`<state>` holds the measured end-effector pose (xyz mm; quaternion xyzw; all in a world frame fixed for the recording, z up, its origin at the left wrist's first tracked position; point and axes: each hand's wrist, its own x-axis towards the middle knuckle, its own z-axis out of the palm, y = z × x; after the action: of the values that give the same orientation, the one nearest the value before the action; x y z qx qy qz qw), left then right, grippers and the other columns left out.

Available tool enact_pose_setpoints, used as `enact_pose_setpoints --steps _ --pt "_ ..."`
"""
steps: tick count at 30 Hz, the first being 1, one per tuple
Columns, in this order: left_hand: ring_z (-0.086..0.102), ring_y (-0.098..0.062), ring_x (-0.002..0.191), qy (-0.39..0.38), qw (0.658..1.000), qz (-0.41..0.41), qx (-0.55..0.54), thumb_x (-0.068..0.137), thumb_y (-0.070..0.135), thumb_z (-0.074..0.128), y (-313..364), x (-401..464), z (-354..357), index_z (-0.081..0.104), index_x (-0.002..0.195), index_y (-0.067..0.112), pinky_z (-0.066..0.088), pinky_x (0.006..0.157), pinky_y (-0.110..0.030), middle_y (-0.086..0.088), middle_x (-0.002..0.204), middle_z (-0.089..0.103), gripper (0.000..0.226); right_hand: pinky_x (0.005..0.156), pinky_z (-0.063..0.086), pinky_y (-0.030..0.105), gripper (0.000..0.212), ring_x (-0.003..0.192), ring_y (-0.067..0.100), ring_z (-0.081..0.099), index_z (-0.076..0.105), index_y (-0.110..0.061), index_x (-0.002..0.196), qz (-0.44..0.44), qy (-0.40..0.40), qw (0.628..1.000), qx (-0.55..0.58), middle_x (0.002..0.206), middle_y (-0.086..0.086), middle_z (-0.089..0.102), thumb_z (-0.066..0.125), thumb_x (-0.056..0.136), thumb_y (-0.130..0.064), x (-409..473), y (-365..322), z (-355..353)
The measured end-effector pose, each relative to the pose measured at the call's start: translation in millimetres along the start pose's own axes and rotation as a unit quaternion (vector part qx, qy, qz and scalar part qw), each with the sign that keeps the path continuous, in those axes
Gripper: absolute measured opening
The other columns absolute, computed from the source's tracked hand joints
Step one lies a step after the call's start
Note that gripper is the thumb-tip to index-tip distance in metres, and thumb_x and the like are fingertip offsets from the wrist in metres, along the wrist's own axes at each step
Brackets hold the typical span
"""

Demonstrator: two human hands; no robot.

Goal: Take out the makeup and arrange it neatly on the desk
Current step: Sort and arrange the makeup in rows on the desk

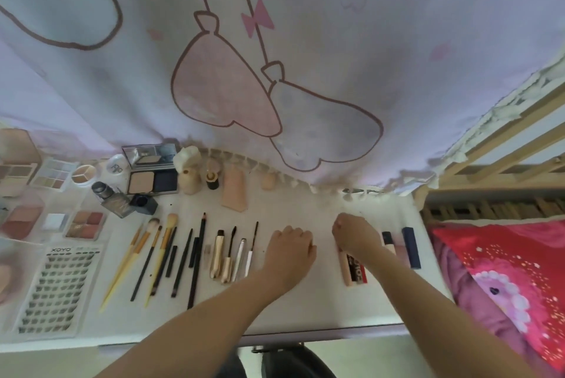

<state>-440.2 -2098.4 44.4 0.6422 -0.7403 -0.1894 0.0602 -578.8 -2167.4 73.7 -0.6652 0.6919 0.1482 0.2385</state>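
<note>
Makeup lay in rows across the white desk [305, 310]: brushes and pencils left, mascara wands centre. The left hand [290, 247] rested curled, holding nothing visible. The right hand [351, 235] was curled over the pale pink tube with black label [354, 269]; actual grip could not be confirmed. Recommended: lay the tube parallel to the dark blue lipstick [411, 247], evenly spaced.

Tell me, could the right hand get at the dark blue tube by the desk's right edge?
Probably yes. The right hand lies on the desk a little left of the blue tube; only two slim tubes lie flat between them, so it could pass over them.
</note>
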Motion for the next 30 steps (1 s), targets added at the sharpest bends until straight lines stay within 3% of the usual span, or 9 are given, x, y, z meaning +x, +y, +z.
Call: enact_pose_setpoints --steps 5,8,11,13,16,19,22,26,30 --pt "0.049 -0.026 0.109 -0.082 0.995 -0.050 -0.003 0.100 0.034 0.030 59 23 37 0.049 0.119 0.012 0.036 0.090 -0.036 -0.008 0.115 0.057 0.035 0.068 0.044 0.028 0.017 0.078 0.021 0.054 0.054 -0.013 0.090 -0.021 -0.024 0.999 -0.009 0.093 0.005 0.062 0.041 0.094 -0.022 13 19 0" --pt "0.048 -0.025 0.111 -0.094 0.990 -0.097 0.040 0.095 0.040 0.040 68 30 51 0.047 0.124 0.012 0.035 0.091 -0.036 -0.007 0.117 0.056 0.041 0.068 0.042 0.028 0.024 0.078 0.019 0.053 0.058 -0.012 0.097 -0.043 -0.006 0.999 -0.022 0.094 0.005 0.062 0.040 0.096 -0.028 13 20 4" --pt "0.049 -0.024 0.109 -0.086 0.987 -0.126 0.041 0.095 0.036 0.038 71 35 55 0.047 0.122 0.012 0.035 0.091 -0.034 -0.006 0.116 0.056 0.038 0.064 0.037 0.028 0.024 0.075 0.020 0.050 0.055 -0.012 0.087 -0.053 -0.012 0.998 -0.025 0.084 0.004 0.056 0.040 0.096 -0.029 13 16 3" --pt "0.050 -0.023 0.108 -0.077 0.987 -0.138 0.024 0.094 0.033 0.037 65 34 54 0.049 0.118 0.013 0.035 0.090 -0.034 -0.005 0.115 0.057 0.034 0.065 0.039 0.029 0.027 0.077 0.022 0.052 0.051 -0.011 0.078 -0.060 -0.024 0.998 -0.004 0.077 0.003 0.052 0.042 0.096 -0.029 14 11 1" --pt "0.049 -0.023 0.108 -0.060 0.992 -0.111 0.003 0.092 0.029 0.039 42 25 42 0.050 0.114 0.012 0.035 0.086 -0.032 -0.005 0.115 0.055 0.030 0.060 0.043 0.025 0.038 0.068 0.021 0.056 0.064 -0.001 0.082 -0.032 -0.080 0.990 0.109 0.071 0.007 0.060 0.045 0.095 -0.031 16 5 -2" --pt "0.052 -0.025 0.104 -0.040 0.996 -0.064 -0.041 0.095 0.027 0.039 8 12 15 0.047 0.111 0.010 0.036 0.081 -0.031 -0.005 0.112 0.055 0.024 0.037 0.030 0.018 0.042 0.040 0.009 0.041 0.067 0.007 0.094 0.017 -0.183 0.931 0.316 0.056 0.002 0.052 0.049 0.096 -0.031 10 -2 -6" --pt "0.057 -0.025 0.085 -0.017 0.994 -0.031 -0.104 0.098 0.032 0.039 -19 -3 -22 0.046 0.109 0.014 0.042 0.071 -0.034 0.000 0.100 0.057 0.022 0.034 0.025 0.015 0.039 0.037 0.005 0.035 0.062 0.009 0.106 -0.027 -0.238 0.862 0.446 0.056 0.000 0.048 0.052 0.096 -0.027 0 -11 -19" --pt "0.044 -0.013 0.065 0.014 0.994 0.012 -0.107 0.099 0.041 0.035 -46 -17 -69 0.050 0.095 0.019 0.029 0.058 -0.028 0.010 0.069 0.044 0.027 0.037 0.028 0.015 0.024 0.041 0.006 0.037 0.056 -0.006 0.086 -0.125 -0.206 0.851 0.466 0.064 0.004 0.051 0.049 0.098 -0.025 -24 -36 -40" --pt "0.039 -0.003 0.053 0.004 0.984 0.035 -0.174 0.099 0.039 0.039 -62 -26 -101 0.050 0.084 0.026 0.031 0.052 -0.019 0.011 0.062 0.044 0.022 0.041 0.031 0.018 0.025 0.042 0.009 0.039 0.051 -0.009 0.077 -0.212 -0.121 0.856 0.456 0.061 0.005 0.053 0.047 0.099 -0.021 -49 -60 -50"
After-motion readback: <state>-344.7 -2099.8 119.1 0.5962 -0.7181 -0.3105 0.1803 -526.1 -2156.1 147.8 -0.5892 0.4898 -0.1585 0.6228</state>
